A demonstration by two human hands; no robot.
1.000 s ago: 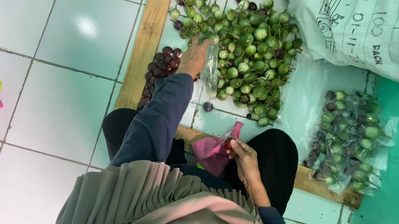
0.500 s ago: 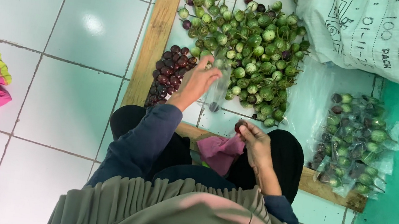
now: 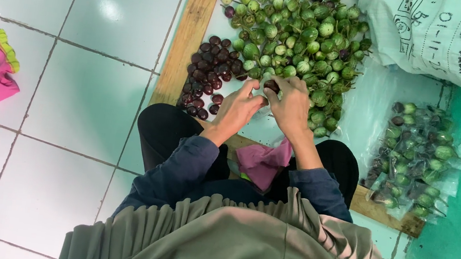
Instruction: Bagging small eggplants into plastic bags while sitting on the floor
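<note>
- Sack [image 3: 451, 34], white, lies at the top right, well apart from your hands.
- Green pile [image 3: 297, 31] spreads just beyond your fingers; the dark pile [image 3: 208, 76] lies nearer your left side.
- Bag [image 3: 417, 157] of packed fruit sits off to your right.
- Your left hand [image 3: 237, 109] and right hand [image 3: 292, 105] meet fingertip to fingertip, pinching one dark fruit [image 3: 272, 86] between them.
- That fruit looks roundish; its stem direction is too small to tell.
</note>
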